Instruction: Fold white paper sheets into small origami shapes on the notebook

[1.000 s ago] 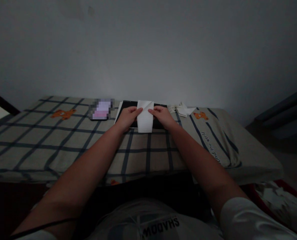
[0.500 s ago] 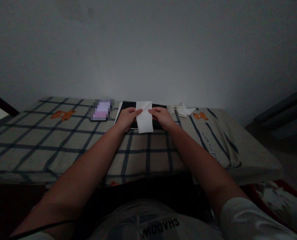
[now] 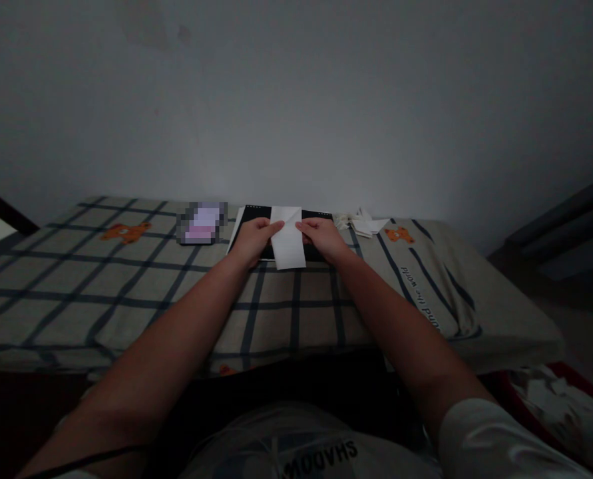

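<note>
A strip of white paper (image 3: pixel 289 247), with a diagonal crease near its far end, is held up between my two hands. My left hand (image 3: pixel 254 239) pinches its left edge, thumb on top. On the opposite edge, my right hand (image 3: pixel 323 237) grips it the same way. The fingers beneath the paper are mostly hidden. Under the hands lies a black notebook (image 3: pixel 256 213) with a row of holes along its far edge; pale pages show at its left side. Folded white paper pieces (image 3: pixel 369 223) sit just right of the notebook.
A checked cloth (image 3: pixel 176 279) with orange bear prints covers the table against the wall (image 3: pixel 296 100). A phone with a blurred screen (image 3: pixel 202 223) lies left of the notebook. On the floor at lower right, a red bin (image 3: pixel 576 382) holds crumpled white paper.
The whole view has shifted slightly. Both hands keep their pinch on the paper, which looks almost the same, its near end tilted a touch.
</note>
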Tool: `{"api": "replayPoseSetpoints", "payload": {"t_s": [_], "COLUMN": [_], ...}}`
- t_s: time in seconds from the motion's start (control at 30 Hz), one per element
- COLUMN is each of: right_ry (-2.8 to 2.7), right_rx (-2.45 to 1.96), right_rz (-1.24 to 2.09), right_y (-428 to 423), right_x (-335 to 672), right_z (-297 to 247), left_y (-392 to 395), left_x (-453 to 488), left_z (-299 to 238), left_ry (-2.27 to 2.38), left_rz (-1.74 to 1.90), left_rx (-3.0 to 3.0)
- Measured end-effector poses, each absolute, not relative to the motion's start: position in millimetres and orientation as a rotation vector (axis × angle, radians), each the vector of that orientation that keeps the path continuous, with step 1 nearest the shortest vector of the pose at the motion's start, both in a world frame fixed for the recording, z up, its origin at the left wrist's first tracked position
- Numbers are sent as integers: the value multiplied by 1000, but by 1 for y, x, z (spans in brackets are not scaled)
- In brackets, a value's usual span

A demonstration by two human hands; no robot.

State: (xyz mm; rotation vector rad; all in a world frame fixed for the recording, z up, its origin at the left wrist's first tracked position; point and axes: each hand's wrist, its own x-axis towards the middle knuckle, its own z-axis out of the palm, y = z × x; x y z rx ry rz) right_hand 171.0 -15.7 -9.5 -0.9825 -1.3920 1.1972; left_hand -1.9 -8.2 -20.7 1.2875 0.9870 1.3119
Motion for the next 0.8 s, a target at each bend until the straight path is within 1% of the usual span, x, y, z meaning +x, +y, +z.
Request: {"api": "replayPoseSetpoints", "payload": {"t_s": [0.2,0.57,0.8], "right_ry": [-1387,-1436,-1471], "right_rx": [-1010,-1020,-976], "right_rz": [1195,1175,1218], "right_y": [-15,-18,-16], "right_x": [173,173,175], "right_z": [-12,-8,-11], "left_y": [-10,-9,-11], "left_x": [-2,-4,-4], "left_z": [-19,-21,-19], "left_ry": [883,949,969], "left_rz": [1169,1170,1183], "left_rx": [1217,1304,1293]}}
